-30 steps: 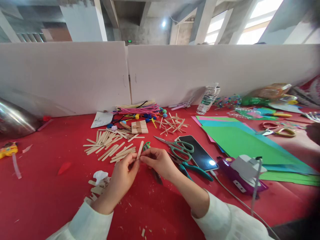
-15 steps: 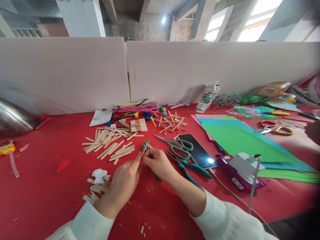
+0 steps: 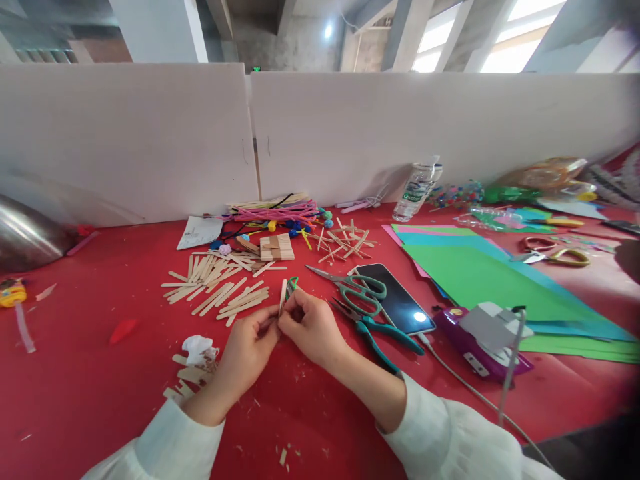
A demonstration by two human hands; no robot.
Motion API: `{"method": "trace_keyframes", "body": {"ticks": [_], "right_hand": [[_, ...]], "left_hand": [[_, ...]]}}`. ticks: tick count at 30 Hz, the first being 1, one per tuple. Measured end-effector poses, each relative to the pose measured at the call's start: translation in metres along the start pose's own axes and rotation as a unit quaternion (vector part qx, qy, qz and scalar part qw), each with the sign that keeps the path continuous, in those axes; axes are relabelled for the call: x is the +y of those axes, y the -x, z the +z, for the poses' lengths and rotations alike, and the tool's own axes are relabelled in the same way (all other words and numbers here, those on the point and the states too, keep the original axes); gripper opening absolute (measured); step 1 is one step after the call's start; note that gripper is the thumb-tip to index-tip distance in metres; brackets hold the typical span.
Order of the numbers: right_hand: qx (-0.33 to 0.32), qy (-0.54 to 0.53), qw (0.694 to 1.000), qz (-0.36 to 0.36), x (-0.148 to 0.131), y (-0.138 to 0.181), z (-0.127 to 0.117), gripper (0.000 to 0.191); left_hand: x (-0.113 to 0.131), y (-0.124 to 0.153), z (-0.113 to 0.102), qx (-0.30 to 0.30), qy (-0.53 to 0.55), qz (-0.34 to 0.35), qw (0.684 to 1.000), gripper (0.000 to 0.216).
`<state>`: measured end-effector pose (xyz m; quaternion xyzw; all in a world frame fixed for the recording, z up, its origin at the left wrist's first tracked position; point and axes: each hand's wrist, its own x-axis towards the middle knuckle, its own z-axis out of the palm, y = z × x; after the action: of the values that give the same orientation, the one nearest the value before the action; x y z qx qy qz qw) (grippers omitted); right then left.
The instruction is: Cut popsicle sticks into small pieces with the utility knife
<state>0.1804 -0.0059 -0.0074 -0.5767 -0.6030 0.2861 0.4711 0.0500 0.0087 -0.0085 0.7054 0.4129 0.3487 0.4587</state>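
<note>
Close together over the red table (image 3: 325, 413), my left hand (image 3: 249, 350) and my right hand (image 3: 316, 328) meet at the fingertips. A pale wooden craft stick (image 3: 283, 293) stands up between them, pinched at its lower end by my left hand. Just right of it, a small green looped piece (image 3: 293, 284) sticks out above my right fingers, which are closed on it; its lower part is hidden. Beyond my hands lie loose craft sticks (image 3: 245, 301). To the right are grey-green scissors (image 3: 361, 295) and teal-handled pliers (image 3: 387, 330).
A phone (image 3: 400, 300) lies beside the scissors, cabled near a purple power strip (image 3: 480, 353). Coloured paper sheets (image 3: 480, 273) cover the right side. Pink pipe cleaners (image 3: 280, 212) and a water bottle (image 3: 417, 192) rest by the white partition (image 3: 350, 133). Crumpled white tissue (image 3: 199, 349) is near my left wrist.
The craft stick has turned more upright, its broad face now showing above my fingers. My left fingers have curled back, and the green piece sits slightly higher and to the right.
</note>
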Motion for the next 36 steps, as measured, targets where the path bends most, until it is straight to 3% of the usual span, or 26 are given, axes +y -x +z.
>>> {"method": "trace_keyframes", "body": {"ticks": [4, 7, 12, 16, 19, 24, 30, 36], "right_hand": [[0.013, 0.081, 0.995, -0.065, 0.000, -0.002, -0.001, 0.008], [0.013, 0.087, 0.992, -0.086, -0.001, -0.003, 0.000, 0.008], [0.040, -0.057, 0.998, -0.004, 0.005, -0.012, -0.007, 0.009], [0.052, -0.092, 0.994, 0.023, 0.008, -0.019, -0.019, 0.021], [0.012, -0.082, 0.997, 0.004, 0.007, -0.016, -0.020, 0.027], [-0.032, -0.048, 0.997, -0.053, 0.008, -0.008, -0.007, 0.007], [-0.016, -0.014, 0.999, -0.047, 0.010, -0.008, -0.002, 0.009], [0.001, 0.015, 0.999, -0.039, 0.010, -0.007, -0.001, 0.008]], "left_hand": [[0.003, -0.001, -0.005, 0.012, -0.110, 0.034, 0.993, 0.032], [0.005, -0.002, -0.007, 0.012, -0.089, 0.031, 0.995, 0.029], [0.008, -0.001, -0.005, -0.016, 0.049, -0.060, 0.997, 0.029], [0.004, -0.003, -0.007, 0.021, 0.065, -0.084, 0.994, 0.030], [0.000, -0.005, -0.010, 0.039, 0.034, -0.059, 0.997, 0.032], [0.002, -0.002, -0.009, 0.064, -0.084, 0.013, 0.994, 0.029], [-0.001, 0.000, -0.006, 0.070, -0.188, 0.070, 0.977, 0.037], [-0.005, 0.001, -0.005, 0.061, -0.201, 0.063, 0.976, 0.039]]}}
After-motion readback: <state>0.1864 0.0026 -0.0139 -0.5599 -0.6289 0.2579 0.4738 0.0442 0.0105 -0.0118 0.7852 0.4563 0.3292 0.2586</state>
